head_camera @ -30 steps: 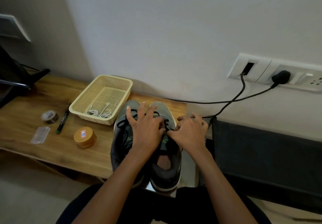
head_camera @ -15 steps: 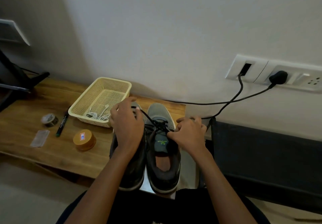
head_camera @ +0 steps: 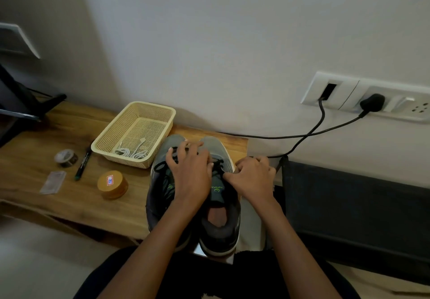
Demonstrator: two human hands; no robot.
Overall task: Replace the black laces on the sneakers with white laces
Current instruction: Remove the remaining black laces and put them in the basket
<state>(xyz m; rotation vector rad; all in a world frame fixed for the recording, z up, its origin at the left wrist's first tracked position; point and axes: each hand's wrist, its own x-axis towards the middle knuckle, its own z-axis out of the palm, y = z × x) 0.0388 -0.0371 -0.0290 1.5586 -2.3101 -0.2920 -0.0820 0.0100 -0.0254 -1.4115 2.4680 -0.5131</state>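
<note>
Two grey-and-black sneakers stand side by side at the table's front edge, toes to the wall: the left sneaker (head_camera: 160,196) and the right sneaker (head_camera: 221,226). Both carry black laces (head_camera: 218,162). My left hand (head_camera: 188,173) lies over the two shoes with fingers spread, thumb touching the right sneaker's laces. My right hand (head_camera: 253,177) sits at that shoe's right side, fingers curled, pinching the black lace at the tongue. White laces (head_camera: 132,153) lie coiled in a cream mesh basket (head_camera: 151,108) just left of the shoes.
On the wooden table (head_camera: 69,205) to the left are a tape roll (head_camera: 66,158), a marker (head_camera: 82,165), a small plastic packet (head_camera: 53,182) and a round wooden tin (head_camera: 112,184). Black cables (head_camera: 302,135) run from a wall socket (head_camera: 349,94). A dark chair or case (head_camera: 349,205) stands right.
Half a second ago my left hand had drawn a black lace out to the left; now it is back over the shoes at the laces. My right hand has barely moved.
</note>
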